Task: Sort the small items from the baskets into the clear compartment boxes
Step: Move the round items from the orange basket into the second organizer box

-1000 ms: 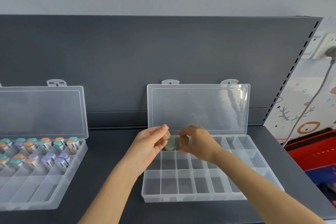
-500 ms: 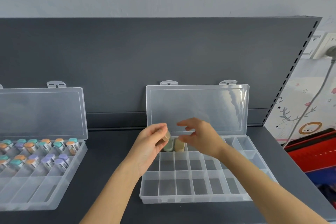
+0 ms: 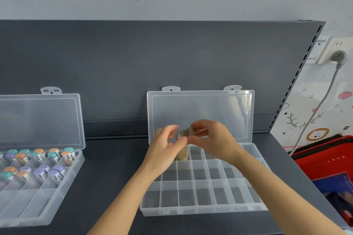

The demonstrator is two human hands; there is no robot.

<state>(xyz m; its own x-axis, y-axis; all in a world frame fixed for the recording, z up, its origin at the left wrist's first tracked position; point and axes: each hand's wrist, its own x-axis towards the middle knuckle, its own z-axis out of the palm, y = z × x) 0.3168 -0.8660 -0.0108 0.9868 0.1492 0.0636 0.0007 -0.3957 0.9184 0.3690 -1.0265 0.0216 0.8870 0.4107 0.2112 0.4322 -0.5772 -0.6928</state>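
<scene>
A clear compartment box [image 3: 202, 210] lies open on the dark shelf, its lid [image 3: 200, 108] leaning on the back panel. One beige-capped vial [image 3: 182, 154] stands in a back-left compartment. Above it both hands meet on a second small tan-capped vial [image 3: 185, 133], which is blurred. My left hand [image 3: 165, 150] holds it from the left between thumb and fingers. My right hand [image 3: 214, 139] pinches its right end with curled fingertips.
A second open clear box [image 3: 28, 206] at the left holds several vials with teal, orange and purple caps [image 3: 40, 160]. A red basket [image 3: 324, 160] sits off the shelf's right edge. A grey cable [image 3: 317, 108] hangs from a wall plug.
My right hand let go of the beige vial it set into the box, then rose to meet my left hand. Both hands now sit higher, joined on the tan-capped vial.
</scene>
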